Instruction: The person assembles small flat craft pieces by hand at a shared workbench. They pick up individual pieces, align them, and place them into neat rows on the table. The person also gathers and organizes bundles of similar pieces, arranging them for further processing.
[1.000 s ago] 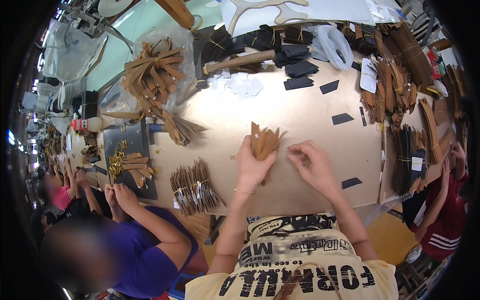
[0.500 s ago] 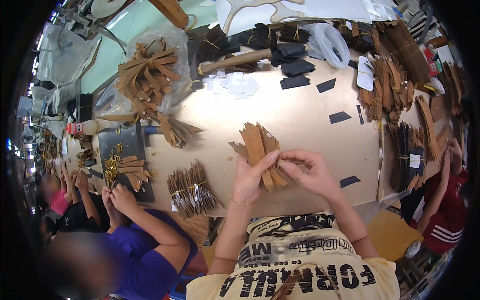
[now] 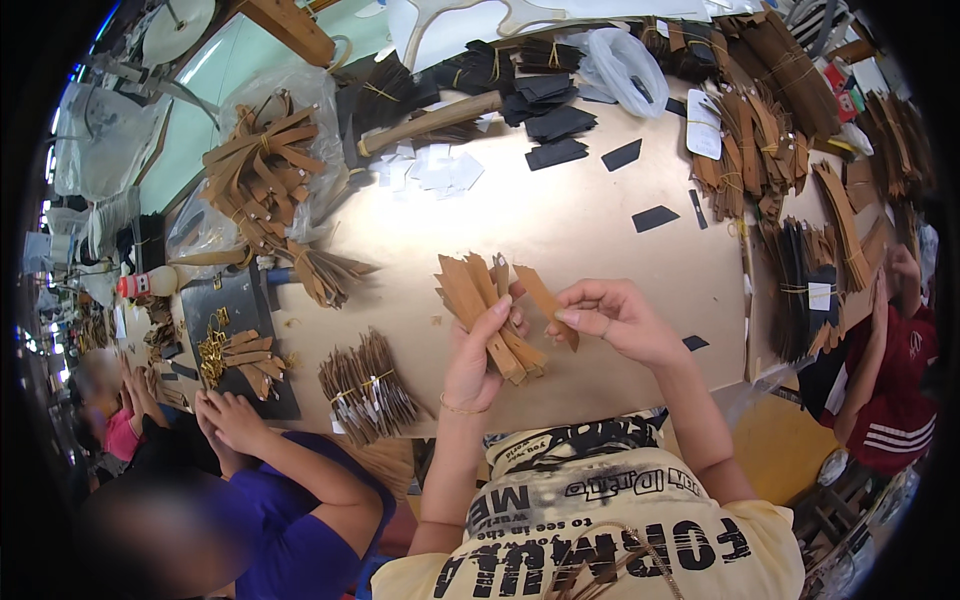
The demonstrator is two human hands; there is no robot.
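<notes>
A fanned bunch of brown leather strips is gripped in my left hand, thumb across the front. Beside it, my right hand pinches a single brown leather strip between thumb and fingers, apart from the bunch. Both hands are above the tan tabletop, near its front edge. Left of my left hand stands a dense bundle of brown strips tied with a yellow band.
Black leather pieces are scattered to the right, with more stacked behind. A hammer lies by white paper slips. Brown strip bundles lie far left. A co-worker in purple sits at my left, another in dark red at right.
My right hand has drawn one strip away from the bunch, to the right. The left hand still holds the rest. The whole view has shifted slightly.
</notes>
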